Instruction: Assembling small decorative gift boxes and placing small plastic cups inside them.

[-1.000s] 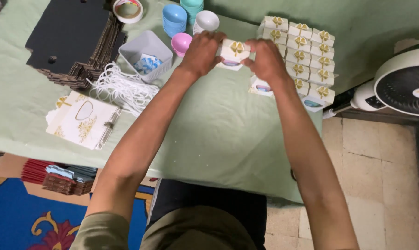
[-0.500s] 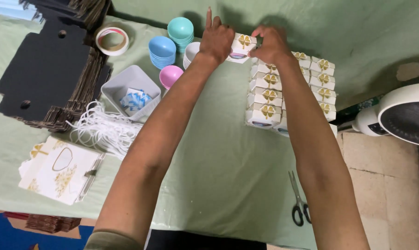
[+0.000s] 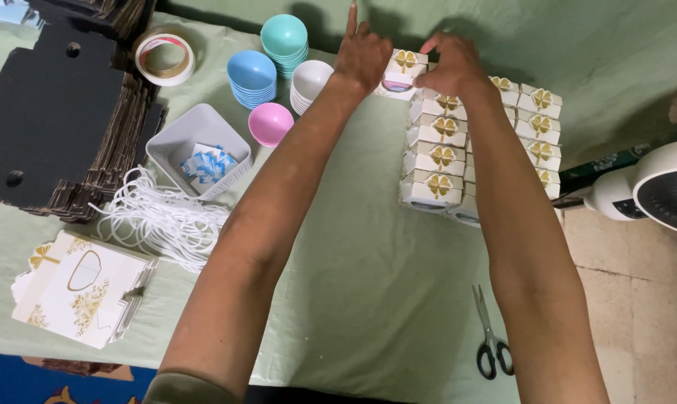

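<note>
A small white gift box with a gold bow [image 3: 403,66] sits at the far end of a row of matching boxes [image 3: 434,158] on the green tablecloth [image 3: 353,254]. My left hand [image 3: 364,54] grips its left side, index finger pointing up. My right hand [image 3: 453,66] grips its right side. More such boxes [image 3: 539,127] lie in rows to the right, partly hidden by my right arm.
Stacked bowls in teal [image 3: 284,39], blue [image 3: 251,75], white [image 3: 311,81] and a pink one [image 3: 270,123] stand left of the hands. A grey tray [image 3: 172,142], white cords [image 3: 159,221], tape roll [image 3: 164,55], black cardboard stack [image 3: 50,120], flat printed boxes [image 3: 77,295], scissors [image 3: 491,337], a fan [image 3: 663,194].
Both hands carried the box farther away across the table and set it down at the end of the left row. The view has shifted with them.
</note>
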